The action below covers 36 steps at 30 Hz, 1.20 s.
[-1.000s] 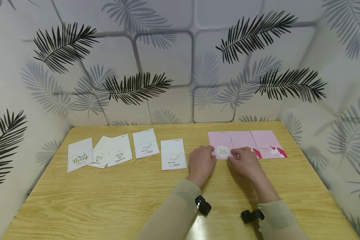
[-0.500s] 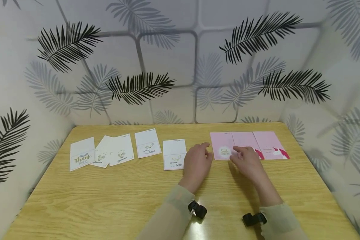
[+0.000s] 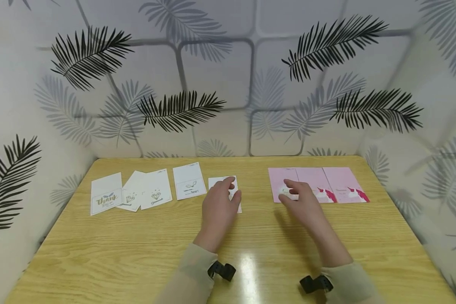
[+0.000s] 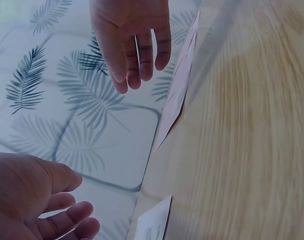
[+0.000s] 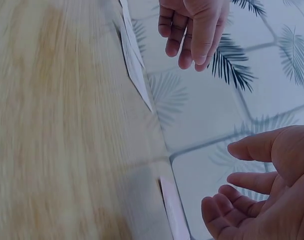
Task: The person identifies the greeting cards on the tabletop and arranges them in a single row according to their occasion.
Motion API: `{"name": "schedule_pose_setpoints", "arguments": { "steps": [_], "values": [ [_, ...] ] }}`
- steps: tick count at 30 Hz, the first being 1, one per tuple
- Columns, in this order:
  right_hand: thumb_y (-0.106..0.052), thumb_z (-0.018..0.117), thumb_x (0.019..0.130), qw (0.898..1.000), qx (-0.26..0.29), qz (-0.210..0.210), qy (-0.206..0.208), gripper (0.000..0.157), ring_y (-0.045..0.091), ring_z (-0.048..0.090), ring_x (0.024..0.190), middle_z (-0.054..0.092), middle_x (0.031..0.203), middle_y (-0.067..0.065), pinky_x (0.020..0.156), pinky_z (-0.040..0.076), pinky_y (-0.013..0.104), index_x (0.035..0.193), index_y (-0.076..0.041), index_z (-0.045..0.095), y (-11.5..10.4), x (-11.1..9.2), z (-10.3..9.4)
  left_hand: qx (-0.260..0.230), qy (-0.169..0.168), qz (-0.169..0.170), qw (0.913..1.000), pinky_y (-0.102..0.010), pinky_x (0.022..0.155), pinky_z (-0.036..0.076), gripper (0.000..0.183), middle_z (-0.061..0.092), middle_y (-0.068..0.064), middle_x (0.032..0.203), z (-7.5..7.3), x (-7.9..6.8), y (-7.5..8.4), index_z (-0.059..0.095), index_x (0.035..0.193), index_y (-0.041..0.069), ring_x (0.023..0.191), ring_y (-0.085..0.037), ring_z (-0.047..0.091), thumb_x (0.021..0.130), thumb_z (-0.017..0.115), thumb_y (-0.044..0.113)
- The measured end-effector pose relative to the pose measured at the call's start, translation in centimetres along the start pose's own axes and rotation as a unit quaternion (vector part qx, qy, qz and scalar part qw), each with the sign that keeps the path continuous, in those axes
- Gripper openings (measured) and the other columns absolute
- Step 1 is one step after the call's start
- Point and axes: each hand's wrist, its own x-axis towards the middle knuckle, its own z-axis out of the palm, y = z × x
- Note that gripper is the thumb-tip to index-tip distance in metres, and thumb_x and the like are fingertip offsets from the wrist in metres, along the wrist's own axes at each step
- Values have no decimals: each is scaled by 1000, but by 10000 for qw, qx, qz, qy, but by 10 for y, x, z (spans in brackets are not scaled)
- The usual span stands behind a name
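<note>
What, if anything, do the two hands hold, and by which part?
Nothing is held: the left hand is near a white card, the right hand near a pink card, both open and empty.

The table [image 3: 137,253] looks of smooth wood, a little glossy. The white cards [image 3: 186,172] and pink cards [image 3: 340,177] seem smooth paper. The sleeves [image 3: 190,270] are of matt cloth.

The table [image 3: 99,253] had a yellowish wood-grain top and stood before a pale back wall [image 3: 220,71] printed with black fronds [image 3: 180,110], grey fronds [image 3: 125,99] and grey rounded-rectangle outlines [image 3: 252,76]. Pale, frond-patterned left wall [image 3: 7,109] and right wall [image 3: 444,122] flanked it. Bright glare [image 3: 248,274] marked the near tabletop.
</note>
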Motion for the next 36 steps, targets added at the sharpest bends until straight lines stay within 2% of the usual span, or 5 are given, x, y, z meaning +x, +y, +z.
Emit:
{"name": "schedule_pose_setpoints", "arguments": {
  "steps": [6,17,29,36],
  "values": [
    [-16,68,109,9995,255,-96,-127,60,46,50,144,44,161,28,115,48,60,162,4,48,-15,-2,14,-7,153,-176,9997,-50,83,58,41,74,-8,123,-16,-7,-19,70,144,7,108,-31,70,105,76,21],
    [-16,69,109,9980,504,-133,-350,59,41,50,145,47,161,22,117,46,58,162,1,51,-33,-3,41,152,329,-432,9984,-51,83,59,43,73,-10,121,-31,-18,-53,69,144,4,108,-32,70,104,77,19],
    [-17,72,108,9957,723,-198,-541,59,41,52,143,50,158,22,116,44,60,161,0,53,-45,0,63,222,280,-613,9975,-51,82,57,42,73,-10,113,-28,-23,-69,71,140,3,101,-31,69,101,79,18],
    [-11,71,107,9944,908,-161,-512,58,42,53,141,52,158,24,114,46,59,160,2,53,-47,2,75,256,131,-498,9983,-49,80,56,40,70,-7,104,-19,-22,-79,73,136,1,92,-28,65,100,81,17]
  ]
}}
